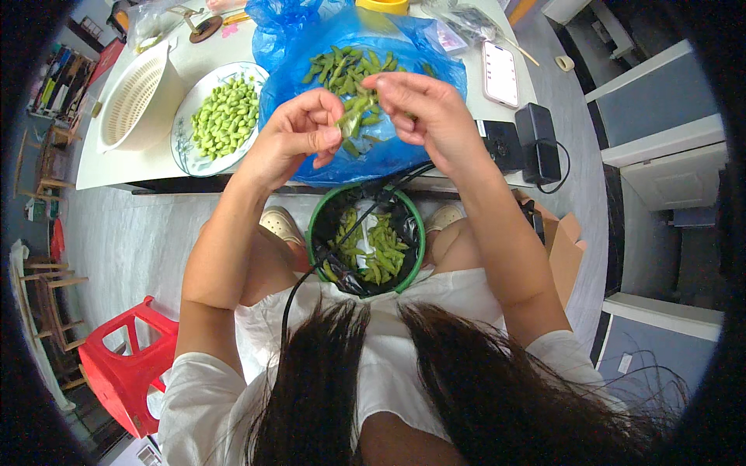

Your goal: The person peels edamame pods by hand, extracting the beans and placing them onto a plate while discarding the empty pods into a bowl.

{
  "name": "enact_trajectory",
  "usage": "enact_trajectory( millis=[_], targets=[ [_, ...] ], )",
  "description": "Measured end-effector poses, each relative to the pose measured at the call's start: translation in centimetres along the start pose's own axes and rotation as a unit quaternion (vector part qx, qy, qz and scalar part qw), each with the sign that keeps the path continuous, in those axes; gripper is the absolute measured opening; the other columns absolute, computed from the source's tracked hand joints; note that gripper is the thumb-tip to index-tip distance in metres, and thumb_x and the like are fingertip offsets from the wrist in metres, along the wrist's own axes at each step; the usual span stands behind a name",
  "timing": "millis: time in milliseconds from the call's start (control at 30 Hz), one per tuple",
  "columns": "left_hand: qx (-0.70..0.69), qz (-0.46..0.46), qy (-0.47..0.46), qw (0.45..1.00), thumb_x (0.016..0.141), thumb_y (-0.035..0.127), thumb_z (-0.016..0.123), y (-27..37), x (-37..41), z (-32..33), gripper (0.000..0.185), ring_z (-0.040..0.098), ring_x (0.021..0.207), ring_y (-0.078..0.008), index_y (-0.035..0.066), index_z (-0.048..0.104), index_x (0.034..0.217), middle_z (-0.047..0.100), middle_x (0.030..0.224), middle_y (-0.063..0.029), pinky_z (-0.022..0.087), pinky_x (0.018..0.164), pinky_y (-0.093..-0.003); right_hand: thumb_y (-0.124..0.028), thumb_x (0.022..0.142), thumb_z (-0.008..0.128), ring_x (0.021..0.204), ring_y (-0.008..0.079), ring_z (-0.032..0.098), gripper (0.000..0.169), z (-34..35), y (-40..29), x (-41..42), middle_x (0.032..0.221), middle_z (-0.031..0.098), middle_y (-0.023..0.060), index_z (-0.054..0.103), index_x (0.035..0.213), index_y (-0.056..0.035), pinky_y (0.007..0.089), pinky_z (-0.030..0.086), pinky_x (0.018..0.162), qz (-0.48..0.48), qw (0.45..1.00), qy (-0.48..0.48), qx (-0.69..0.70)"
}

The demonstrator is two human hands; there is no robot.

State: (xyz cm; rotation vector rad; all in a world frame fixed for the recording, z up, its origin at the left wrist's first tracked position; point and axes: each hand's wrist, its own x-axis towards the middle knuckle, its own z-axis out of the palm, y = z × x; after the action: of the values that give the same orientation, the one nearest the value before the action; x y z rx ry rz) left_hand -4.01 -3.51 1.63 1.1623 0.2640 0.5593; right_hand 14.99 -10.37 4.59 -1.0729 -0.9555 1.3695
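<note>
Over a blue plastic bag (402, 41) on the table, my left hand (306, 131) pinches a green soybean pod (349, 123) between thumb and fingers. My right hand (422, 110) is just to its right, fingers curled, with green pods at its fingertips; whether it grips one is partly hidden. Many soybean pods (335, 67) lie heaped on the bag behind my hands. To the left, a white patterned plate (183, 137) holds a pile of shelled green beans (224, 119). Below the table edge, a green-rimmed bin (421, 233) with a black liner contains pods (384, 247).
A cream colander (140, 99) stands left of the plate. At the table's right are a phone (499, 74), a black box (501, 143) and a black power adapter (537, 143). A black cable (355, 224) crosses the bin. A red plastic stool (125, 361) is at lower left.
</note>
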Motion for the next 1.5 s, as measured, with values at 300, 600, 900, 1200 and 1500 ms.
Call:
enact_trajectory(
  millis=[300,600,900,1200,1500],
  targets=[
    [0.2,-0.199,-0.101,0.954,0.068,0.005,0.069,0.6,0.0,1.1,0.024,0.047,0.054,-0.0033,0.005,0.055,0.087,0.056,0.072,0.0017,0.035,0.041,-0.0164,-0.019,0.069,0.064,0.059,0.0158,0.057,0.016,-3.9,4.6,3.2,0.069,0.063,0.0069,0.066,0.078,-0.0063,0.0261,0.045,0.057,-0.094,0.925,0.123,-0.347],
    [0.578,0.069,0.141,0.801,0.065,0.001,0.06,-1.8,2.0,-1.1,0.022,0.051,0.062,-0.0236,0.003,0.055,0.087,0.055,0.081,-0.0093,0.043,0.059,-0.0315,-0.025,0.063,0.067,0.06,0.022,0.058,0.019,-1.9,5.5,3.7,0.064,0.06,0.0086,0.065,0.071,-0.0081,0.0317,0.046,0.057,-0.089,0.868,0.13,-0.472],
    [0.437,0.025,0.177,0.882,0.072,0.005,0.064,-2.8,2.5,-0.1,0.028,0.054,0.064,-0.0106,0.0,0.054,0.098,0.058,0.081,-0.0061,0.044,0.05,-0.0229,-0.014,0.063,0.067,0.058,0.0145,0.058,0.011,-1.4,6.4,5.0,0.064,0.063,0.0081,0.066,0.068,-0.0048,0.0278,0.045,0.056,-0.125,0.973,0.099,-0.168],
    [0.222,0.004,0.15,0.963,0.081,0.004,0.053,-2.8,3.3,-1.9,0.018,0.058,0.064,-0.0131,-0.005,0.054,0.096,0.061,0.08,-0.0092,0.048,0.051,-0.0244,-0.019,0.068,0.068,0.063,0.0102,0.055,0.017,-0.9,5.9,4.5,0.067,0.062,0.0052,0.064,0.072,-0.0021,0.0252,0.043,0.059,-0.09,0.975,0.125,-0.16],
    [0.435,0.095,0.199,0.873,0.07,-0.001,0.063,-2.2,2.5,-1.1,0.019,0.058,0.06,-0.0144,-0.005,0.057,0.087,0.06,0.066,-0.0091,0.046,0.054,-0.0266,-0.023,0.065,0.069,0.058,0.0145,0.058,0.021,0.3,6.5,4.4,0.065,0.063,0.0078,0.066,0.073,-0.0037,0.0271,0.044,0.054,-0.138,0.937,0.14,-0.289]
  ],
)
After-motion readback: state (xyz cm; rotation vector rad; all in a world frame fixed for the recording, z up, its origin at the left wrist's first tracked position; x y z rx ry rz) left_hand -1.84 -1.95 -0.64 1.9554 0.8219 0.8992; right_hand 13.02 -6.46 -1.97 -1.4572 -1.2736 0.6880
